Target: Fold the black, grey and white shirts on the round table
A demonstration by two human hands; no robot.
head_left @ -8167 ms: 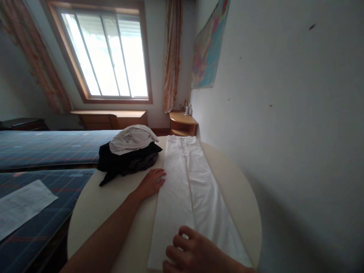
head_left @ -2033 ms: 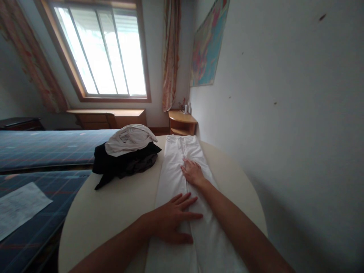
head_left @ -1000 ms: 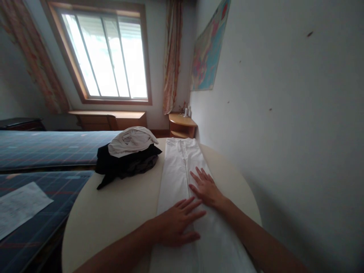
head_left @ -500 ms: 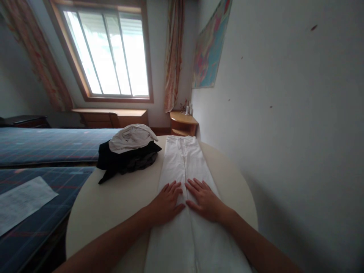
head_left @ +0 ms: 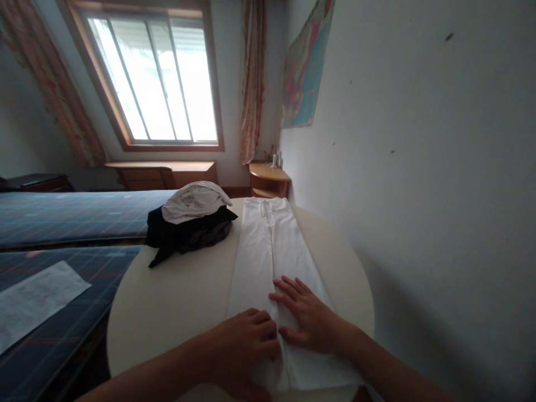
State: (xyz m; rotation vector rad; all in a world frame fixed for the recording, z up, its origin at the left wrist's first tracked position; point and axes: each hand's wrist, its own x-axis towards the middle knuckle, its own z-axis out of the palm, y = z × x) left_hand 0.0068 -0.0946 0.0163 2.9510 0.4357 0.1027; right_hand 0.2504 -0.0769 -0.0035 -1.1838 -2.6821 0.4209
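White trousers [head_left: 255, 245] lie lengthwise on a round cream table [head_left: 142, 312], waistband at the far end and legs toward me. My right hand [head_left: 307, 318] rests on the right leg with fingers spread and palm down. Nearer to me, my left hand [head_left: 247, 346] is over the lower left leg, its fingers loosely bent toward the gap between the legs and its thumb apart from them. That hand covers much of the left leg's lower end. Part of the right leg's hem shows near the bottom of the view.
Black and pale clothes [head_left: 192, 218] are heaped at the table's far left. Left of the table are beds with blue plaid covers [head_left: 84, 218], one bearing a paper sheet [head_left: 46, 296]. A white wall [head_left: 419, 223] rises close on the right. A corner shelf [head_left: 270, 173] stands beyond.
My left hand has slid toward me along the trousers, its fingers now more bent. My right hand has also come slightly nearer and stays flat. The view has shifted a little.
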